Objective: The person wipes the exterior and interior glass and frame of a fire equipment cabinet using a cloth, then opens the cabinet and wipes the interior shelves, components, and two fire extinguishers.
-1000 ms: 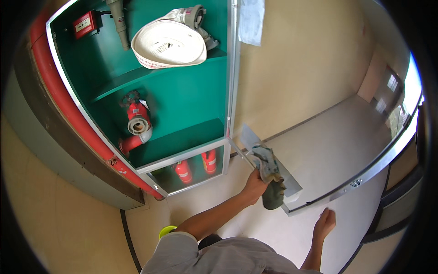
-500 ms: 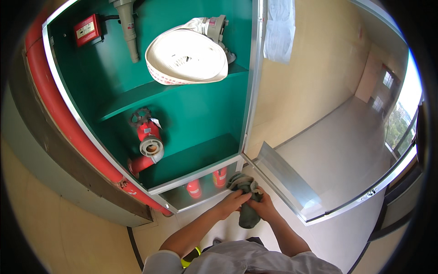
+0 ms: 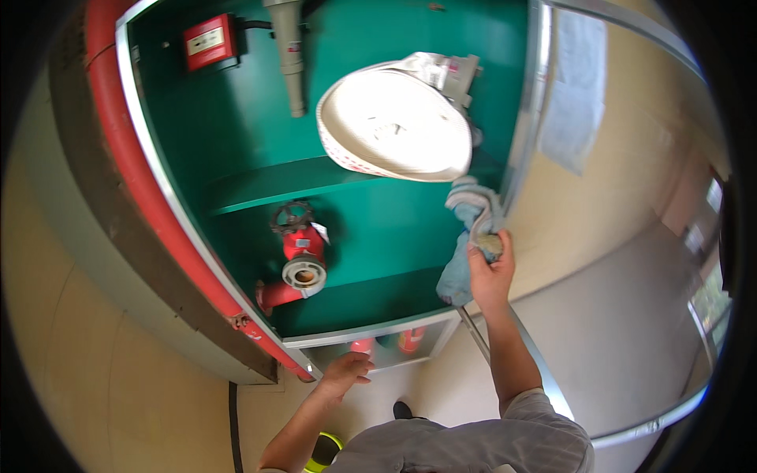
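My right hand (image 3: 492,272) grips a bunched blue-grey cloth (image 3: 459,268) and holds it up at the right edge of a green-lined cabinet (image 3: 371,229). The cloth hangs in loose folds above and below the fingers. My left hand (image 3: 347,374) is in front of the cabinet's lower frame, its fingers loosely bent and apart from the thumb, holding nothing. Up and left of the cloth, a rolled white fire hose (image 3: 394,126) with a grey coupling (image 3: 457,75) rests on the shelf (image 3: 276,183). A red hydrant valve (image 3: 302,248) with a dark handwheel stands in the lower compartment.
A grey nozzle (image 3: 290,63) and a red alarm box (image 3: 210,43) are on the cabinet's back wall. Red extinguishers (image 3: 410,339) show behind the lower glass. A red pipe (image 3: 150,177) runs along the left. The framed glass door (image 3: 654,426) stands open at right. A yellow-green-rimmed bin (image 3: 325,451) is below.
My hands have parted. The right one has lifted the cloth up to the cabinet's right edge; the left has let go and moved left. The view has shifted, so the cabinet appears further right.
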{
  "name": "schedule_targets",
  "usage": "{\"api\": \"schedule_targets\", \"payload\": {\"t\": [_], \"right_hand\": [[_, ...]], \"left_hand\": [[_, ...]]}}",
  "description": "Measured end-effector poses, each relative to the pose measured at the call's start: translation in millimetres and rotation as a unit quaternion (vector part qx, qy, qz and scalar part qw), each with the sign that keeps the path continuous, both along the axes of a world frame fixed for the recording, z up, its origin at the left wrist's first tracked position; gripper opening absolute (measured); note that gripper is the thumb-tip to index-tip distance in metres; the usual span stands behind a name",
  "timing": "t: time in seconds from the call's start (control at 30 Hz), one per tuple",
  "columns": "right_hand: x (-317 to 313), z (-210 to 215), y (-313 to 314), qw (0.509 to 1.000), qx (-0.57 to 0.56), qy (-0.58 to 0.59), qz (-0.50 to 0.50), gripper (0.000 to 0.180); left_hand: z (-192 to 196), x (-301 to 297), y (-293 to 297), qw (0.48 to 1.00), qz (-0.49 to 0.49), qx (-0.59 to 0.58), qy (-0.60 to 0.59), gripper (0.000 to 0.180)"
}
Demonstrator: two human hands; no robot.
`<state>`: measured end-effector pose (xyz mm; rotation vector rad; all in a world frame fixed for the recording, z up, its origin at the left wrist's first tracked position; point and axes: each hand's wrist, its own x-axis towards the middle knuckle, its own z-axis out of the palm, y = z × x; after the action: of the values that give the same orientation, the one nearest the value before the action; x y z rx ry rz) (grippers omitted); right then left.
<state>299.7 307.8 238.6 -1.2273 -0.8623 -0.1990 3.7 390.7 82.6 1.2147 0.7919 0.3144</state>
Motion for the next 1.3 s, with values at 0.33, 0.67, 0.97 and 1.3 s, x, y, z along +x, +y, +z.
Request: {"api": "schedule_targets", "payload": {"t": [0.33,0.67,0.97,1.3], "right_hand": [[-53,60,176,0.812,-0.113,-0.573,-0.014,0.055],[-115,144,281,0.833,-0.328,-0.443,0.056,0.022],[-221,147,350,0.803,-0.298,-0.497,0.142,0.026],[-192,33,276,0.724,-0.054,-0.673,0.142,0.022]], "left_hand": [[15,11,34,0.987,0.152,0.020,-0.039,0.030],[48,-81,59,0.938,0.324,0.116,0.027,0.021],[229,-87,177,0.574,0.465,0.665,0.111,0.061],[266,-64,246,0.465,0.526,0.707,0.083,0.060]]}}
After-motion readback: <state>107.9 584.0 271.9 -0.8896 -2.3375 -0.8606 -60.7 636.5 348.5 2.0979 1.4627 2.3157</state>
